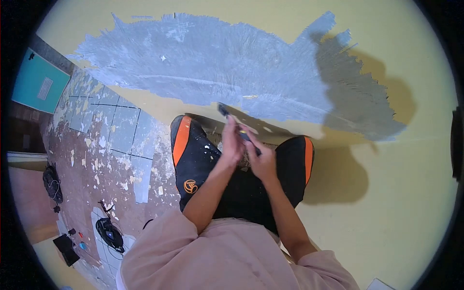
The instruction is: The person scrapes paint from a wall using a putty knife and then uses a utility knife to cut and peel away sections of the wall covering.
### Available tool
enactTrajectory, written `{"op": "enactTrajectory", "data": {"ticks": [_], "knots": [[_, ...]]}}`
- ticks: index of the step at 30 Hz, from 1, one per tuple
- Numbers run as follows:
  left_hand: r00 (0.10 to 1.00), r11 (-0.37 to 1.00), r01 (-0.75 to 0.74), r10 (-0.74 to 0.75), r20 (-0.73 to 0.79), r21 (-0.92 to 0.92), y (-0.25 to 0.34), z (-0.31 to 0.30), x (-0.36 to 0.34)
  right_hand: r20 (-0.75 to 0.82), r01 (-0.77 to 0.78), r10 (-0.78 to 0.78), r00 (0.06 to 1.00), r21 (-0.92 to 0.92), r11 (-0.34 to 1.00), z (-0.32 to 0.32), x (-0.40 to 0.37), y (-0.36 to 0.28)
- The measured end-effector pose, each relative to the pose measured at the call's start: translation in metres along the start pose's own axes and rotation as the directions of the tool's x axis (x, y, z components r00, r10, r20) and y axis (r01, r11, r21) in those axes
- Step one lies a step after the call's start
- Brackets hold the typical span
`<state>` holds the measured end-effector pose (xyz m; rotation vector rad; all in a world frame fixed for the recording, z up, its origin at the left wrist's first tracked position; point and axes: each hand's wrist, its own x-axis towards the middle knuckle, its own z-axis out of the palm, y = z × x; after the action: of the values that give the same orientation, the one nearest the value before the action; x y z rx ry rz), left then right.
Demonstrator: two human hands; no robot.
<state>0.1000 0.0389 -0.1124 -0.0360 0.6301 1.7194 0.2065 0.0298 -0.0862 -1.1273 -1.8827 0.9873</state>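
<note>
A scraper with a dark head [223,109] and a dark handle with a yellow mark slants across in front of my knees, close to the wall. My right hand [263,159] is closed around its handle. Farther up the tool, my left hand [232,145] is closed near the head, its fingers slightly blurred and partly covering the shaft. Just beyond the head is a rough grey patch [217,63] of bare wall, with ragged edges against the yellow paint [411,58]. A pale loose flake [250,96] shows on the lower part of this patch.
Paint flakes litter the brown floor [96,169] and grey tiles [126,126] on the left. A teal box [41,82] stands at the far left. Black cables [110,235] and a dark bag-like item [52,183] lie on the floor. My shadow falls on the wall at right.
</note>
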Motion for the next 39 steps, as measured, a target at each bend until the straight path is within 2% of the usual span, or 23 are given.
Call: {"op": "enactTrajectory", "data": {"ticks": [1, 2, 4, 5, 8, 9, 10, 12, 13, 15, 16, 18, 19, 21, 22, 24, 25, 30, 32, 33, 35, 37, 39], "knots": [[1.0, 0.995, -0.013, 0.015, 0.024, -0.098, 0.006, -0.017, 0.008, -0.005, 0.032, -0.033, 0.999, -0.095, 0.995, 0.008, 0.003, -0.006], [1.0, 0.996, -0.014, 0.016, 0.02, -0.093, 0.002, -0.023, 0.009, -0.004, 0.029, -0.03, 1.0, -0.089, 0.996, 0.006, 0.0, -0.008], [0.995, 0.995, 0.101, -0.101, 0.016, 0.014, -0.02, -0.022, 0.007, 0.054, -0.219, 0.22, 0.974, -0.024, 0.975, -0.017, -0.01, -0.005], [0.995, 0.992, 0.1, -0.101, 0.001, 0.082, -0.031, -0.014, 0.002, -0.031, -0.064, 0.066, 0.997, 0.075, 0.995, -0.027, -0.012, -0.01], [1.0, 0.998, 0.014, -0.015, 0.011, 0.065, -0.02, -0.016, 0.007, 0.038, -0.151, 0.151, 0.988, 0.007, 0.988, -0.013, -0.009, 0.001], [1.0, 1.0, 0.01, -0.01, 0.003, 0.018, 0.005, -0.017, 0.008, 0.038, -0.039, 0.04, 0.998, -0.025, 0.999, 0.007, 0.006, -0.01], [1.0, 1.0, -0.004, 0.004, -0.003, -0.023, 0.022, -0.014, 0.007, 0.102, -0.119, 0.129, 0.986, -0.105, 0.987, 0.017, 0.011, -0.027], [1.0, 0.995, -0.005, 0.007, 0.023, -0.098, 0.025, -0.005, -0.001, 0.083, -0.067, 0.072, 0.994, -0.057, 0.996, 0.019, 0.008, -0.023], [0.999, 0.999, 0.033, -0.032, 0.019, -0.034, 0.012, -0.009, 0.001, 0.083, -0.06, 0.065, 0.994, -0.06, 0.996, 0.008, 0.003, -0.022], [0.996, 0.994, 0.087, -0.087, 0.0, 0.064, -0.022, -0.007, 0.001, 0.015, -0.135, 0.134, 0.991, 0.13, 0.982, -0.021, -0.012, -0.018], [0.992, 0.993, 0.119, -0.119, -0.035, -0.003, -0.03, 0.0, -0.005, 0.02, -0.127, 0.126, 0.992, 0.123, 0.984, -0.02, -0.008, -0.015], [0.992, 0.982, 0.104, -0.115, 0.061, 0.157, -0.015, -0.021, 0.004, -0.034, -0.154, 0.156, 0.987, 0.054, 0.987, -0.009, -0.017, 0.0], [0.99, 0.98, 0.116, -0.127, 0.062, 0.161, -0.015, -0.025, 0.007, -0.08, -0.136, 0.142, 0.987, 0.079, 0.988, 0.007, -0.024, 0.019], [0.996, 0.998, -0.014, 0.009, 0.092, 0.057, -0.013, -0.021, 0.003, -0.081, -0.134, 0.137, 0.987, 0.041, 0.99, 0.008, -0.027, 0.01], [0.996, 0.998, -0.014, 0.009, 0.087, 0.057, -0.018, -0.016, 0.0, -0.077, -0.124, 0.125, 0.989, 0.012, 0.992, 0.005, -0.027, 0.004], [0.99, 0.989, 0.14, -0.14, -0.012, 0.039, -0.032, -0.003, -0.003, -0.05, -0.187, 0.191, 0.98, 0.077, 0.979, -0.019, -0.026, 0.001], [0.982, 0.981, 0.188, -0.189, 0.012, 0.042, -0.042, -0.006, 0.0, -0.058, -0.186, 0.191, 0.98, 0.082, 0.979, -0.029, -0.026, 0.004], [0.994, 0.991, 0.005, -0.019, 0.104, 0.132, -0.031, -0.013, 0.003, -0.12, -0.115, 0.124, 0.985, 0.078, 0.99, -0.003, -0.031, 0.007], [0.998, 0.998, 0.057, -0.057, 0.04, -0.003, -0.032, -0.013, -0.001, -0.098, -0.137, 0.142, 0.985, 0.053, 0.989, -0.008, -0.036, 0.001], [0.994, 0.994, 0.105, -0.105, -0.027, -0.006, -0.036, -0.006, -0.005, -0.051, -0.198, 0.2, 0.978, 0.051, 0.979, -0.02, -0.038, 0.0], [0.981, 0.979, 0.19, -0.192, 0.02, 0.067, -0.053, -0.001, -0.008, -0.03, -0.298, 0.301, 0.953, 0.07, 0.952, -0.043, -0.047, 0.014], [0.965, 0.967, 0.252, -0.254, 0.059, 0.035, -0.067, 0.002, -0.013, -0.007, -0.272, 0.274, 0.962, 0.123, 0.955, -0.064, -0.049, 0.022], [0.979, 0.979, 0.201, -0.202, 0.018, 0.043, -0.06, 0.003, -0.006, 0.058, -0.242, 0.236, 0.97, 0.168, 0.956, -0.066, -0.036, 0.011]]}}
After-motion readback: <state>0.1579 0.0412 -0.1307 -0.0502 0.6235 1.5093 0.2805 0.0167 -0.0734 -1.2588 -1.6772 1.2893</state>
